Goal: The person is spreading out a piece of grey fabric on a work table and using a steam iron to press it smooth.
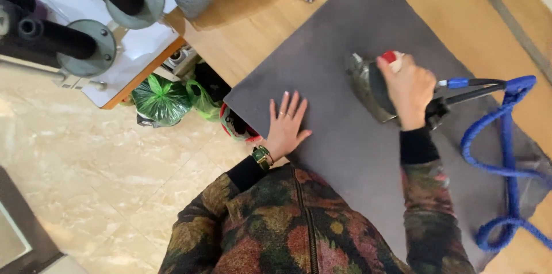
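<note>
Pale marble floor tiles [86, 153] run under a light wooden table [247, 27], and across it lies a large grey felt pad [345, 136]. On that pad sits a metal steam iron [368, 87], with a looping blue hose [506, 165] trailing off its rear. Her right hand [409, 87] clenches over the iron's handle, hiding most of it, wrist bent down. Her left hand [286, 123] lies released, fingers spread flat on the pad's near edge.

Green plastic bags [164, 100], crumpled and knotted, sit on the floor left of centre under the table edge. A red-rimmed bag [234, 126] lies beside them. No labels, signs or screens.
</note>
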